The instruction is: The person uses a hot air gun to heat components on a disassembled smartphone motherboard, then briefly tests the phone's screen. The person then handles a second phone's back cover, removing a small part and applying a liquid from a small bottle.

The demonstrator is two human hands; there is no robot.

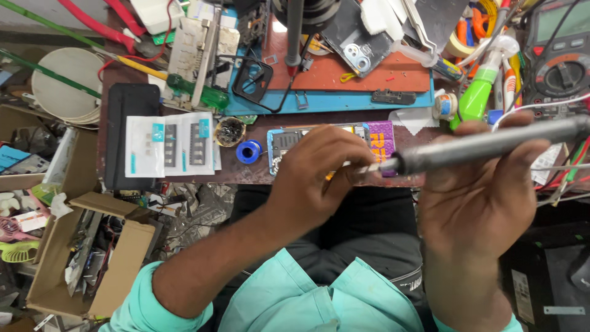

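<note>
My right hand [485, 190] grips a grey soldering iron [491, 144] that lies across the view with its metal tip pointing left. My left hand [316, 175] pinches that tip end between thumb and fingers. Behind my left hand an opened phone [289, 140] lies on the brown bench edge, partly hidden by my fingers. A purple ridged block [381, 140] sits at its right end. A small blue spool [249, 151] and a round tin of dark bits [230, 131] stand just left of the phone.
A red and blue work mat [344, 98] holds a phone back cover [359, 43] and small parts. White parts packets [172, 144] lie on a black mat at left. A multimeter [562, 55], green bottle [476, 95] and cables crowd the right. An open cardboard box [92, 258] sits on the floor.
</note>
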